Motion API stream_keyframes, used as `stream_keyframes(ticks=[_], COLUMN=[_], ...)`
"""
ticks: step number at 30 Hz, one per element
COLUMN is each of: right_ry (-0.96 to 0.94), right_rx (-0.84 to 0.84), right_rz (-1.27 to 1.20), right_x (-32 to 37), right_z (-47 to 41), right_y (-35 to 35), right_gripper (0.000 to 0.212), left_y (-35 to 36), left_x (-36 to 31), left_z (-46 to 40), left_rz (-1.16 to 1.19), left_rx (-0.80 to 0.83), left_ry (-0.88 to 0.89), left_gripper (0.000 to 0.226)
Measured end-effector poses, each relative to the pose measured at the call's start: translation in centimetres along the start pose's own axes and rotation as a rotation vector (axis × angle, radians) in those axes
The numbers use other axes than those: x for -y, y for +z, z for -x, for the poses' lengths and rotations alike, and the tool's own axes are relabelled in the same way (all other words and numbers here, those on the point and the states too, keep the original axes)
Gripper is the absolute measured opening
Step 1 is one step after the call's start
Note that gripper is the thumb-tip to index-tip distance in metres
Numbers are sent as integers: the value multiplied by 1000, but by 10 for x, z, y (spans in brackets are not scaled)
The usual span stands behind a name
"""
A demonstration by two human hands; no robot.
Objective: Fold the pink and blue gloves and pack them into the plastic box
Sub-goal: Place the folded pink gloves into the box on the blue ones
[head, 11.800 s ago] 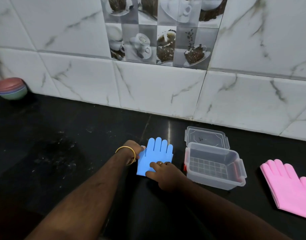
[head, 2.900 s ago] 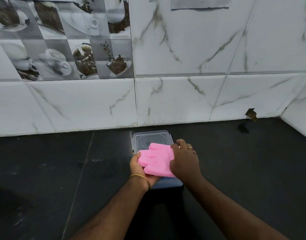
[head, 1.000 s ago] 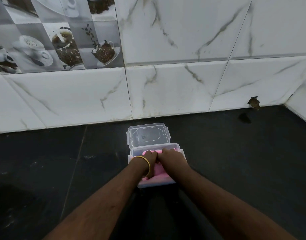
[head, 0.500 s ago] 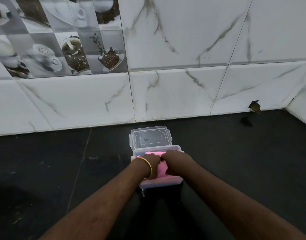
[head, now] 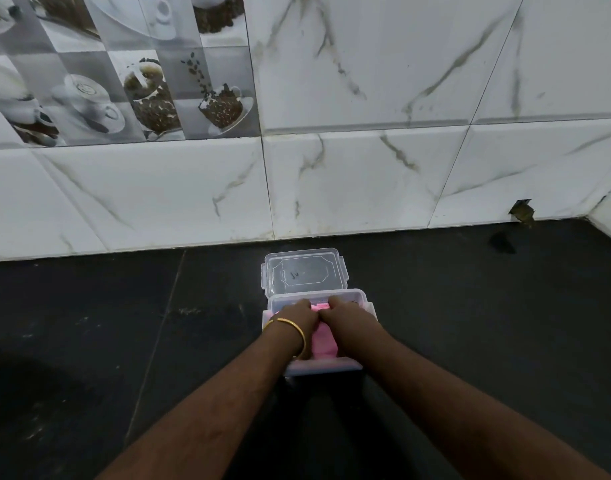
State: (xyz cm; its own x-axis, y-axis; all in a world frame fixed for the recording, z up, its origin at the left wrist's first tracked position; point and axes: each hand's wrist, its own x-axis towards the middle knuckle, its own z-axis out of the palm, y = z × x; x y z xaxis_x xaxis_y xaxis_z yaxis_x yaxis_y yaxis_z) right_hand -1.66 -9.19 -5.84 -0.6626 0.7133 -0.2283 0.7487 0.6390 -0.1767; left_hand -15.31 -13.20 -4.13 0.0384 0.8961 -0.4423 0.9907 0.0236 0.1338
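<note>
Both hands are down inside the plastic box (head: 323, 368), knuckles up, side by side and nearly touching. The left hand (head: 297, 318), with a gold bangle (head: 292, 329) at the wrist, and the right hand (head: 349, 318) press on the folded pink glove (head: 324, 342); whether the fingers are curled round it or merely flat on it cannot be told, since the fingertips are hidden below the rim.

Change noted: about three seconds ago the pink glove was held above the box; a second ago it had gone in, and the hands have kept pressing since, with little shift. The blue glove is not visible and is judged to lie underneath. Packing therefore appears all but complete, with only settling the pink glove below the rim left.

Clearances: the box's near wall sits just under the wrists. A strip of pink shows between the hands and seems close to rim height. The lid (head: 304, 271) lies flat directly behind the box, touching or nearly so. Beyond it a short strip of black counter (head: 470, 306) runs to the tiled wall (head: 349, 185). Open counter lies on both sides.
</note>
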Motion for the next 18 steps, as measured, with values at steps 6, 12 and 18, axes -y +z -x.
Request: stream_keyframes(ticks=[6, 12, 18], right_ry=[15, 15, 120], right_rx=[-20, 134, -18], right_rz=[12, 15, -232], right_x=[4, -2, -18], right_z=[0, -3, -30], right_y=[2, -12, -55], right_gripper=[47, 57, 35], left_y=[6, -14, -74], left_x=[-3, -8, 16], left_z=[-4, 3, 8], left_rz=[-36, -99, 267], left_rx=[-13, 98, 24], left_ry=[-29, 50, 54], left_gripper=[73, 71, 43])
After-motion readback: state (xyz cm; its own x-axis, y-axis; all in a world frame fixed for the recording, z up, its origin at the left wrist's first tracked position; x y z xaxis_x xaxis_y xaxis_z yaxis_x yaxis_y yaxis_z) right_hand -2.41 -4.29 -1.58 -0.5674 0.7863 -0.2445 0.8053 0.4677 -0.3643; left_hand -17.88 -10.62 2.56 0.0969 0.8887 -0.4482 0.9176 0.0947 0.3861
